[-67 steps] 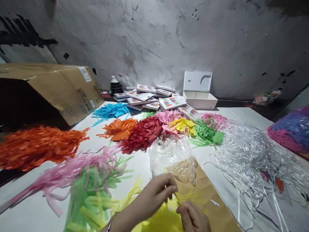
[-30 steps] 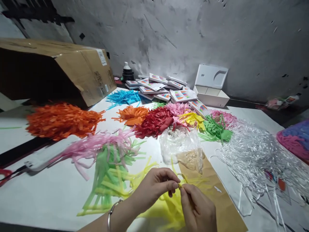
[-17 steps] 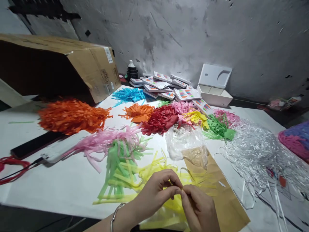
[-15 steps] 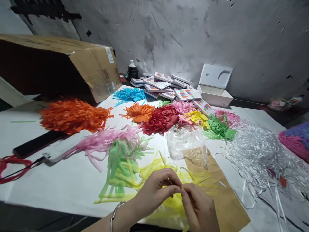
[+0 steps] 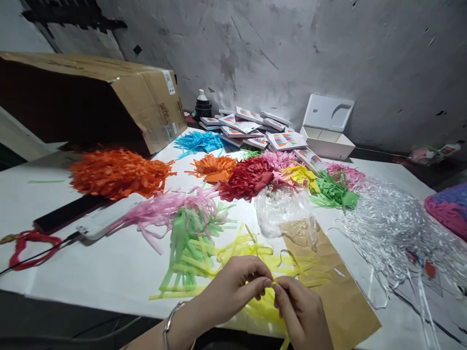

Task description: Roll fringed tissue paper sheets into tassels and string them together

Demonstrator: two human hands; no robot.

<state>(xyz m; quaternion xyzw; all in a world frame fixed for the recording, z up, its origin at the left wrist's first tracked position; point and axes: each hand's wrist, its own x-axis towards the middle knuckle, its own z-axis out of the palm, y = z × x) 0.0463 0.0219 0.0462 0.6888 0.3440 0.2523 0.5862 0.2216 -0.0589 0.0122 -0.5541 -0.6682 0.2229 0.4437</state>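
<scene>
Both the left hand and right hand pinch yellow paper strips at the table front edge.

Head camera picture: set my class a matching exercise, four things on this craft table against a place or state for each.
Things
1. cardboard box
2. white box
3. yellow paper strips
4. clear plastic bag

Places or states
A. lid standing open, at the back
B. pinched between left hand and right hand
C. lying on its side, far left
D. partly over the brown paper

Pairs: 1-C, 2-A, 3-B, 4-D.
</scene>
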